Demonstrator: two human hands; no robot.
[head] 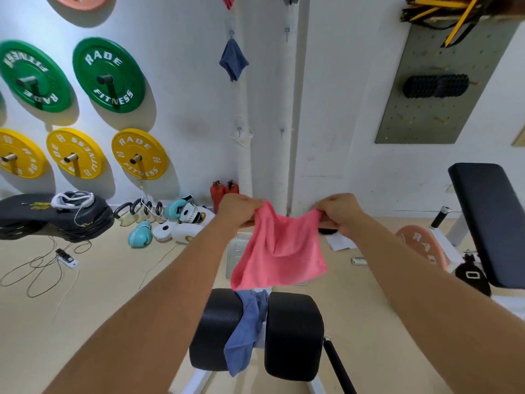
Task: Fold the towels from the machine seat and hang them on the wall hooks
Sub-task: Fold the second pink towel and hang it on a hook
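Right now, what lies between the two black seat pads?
In the head view, a blue towel hangs in the gap between the left pad and right pad.

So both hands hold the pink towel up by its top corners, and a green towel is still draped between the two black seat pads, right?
Not quite. The head view shows the towel draped between the black seat pads is blue, not green. The rest stands: the left hand and right hand each grip a top corner of the pink towel, holding it up.
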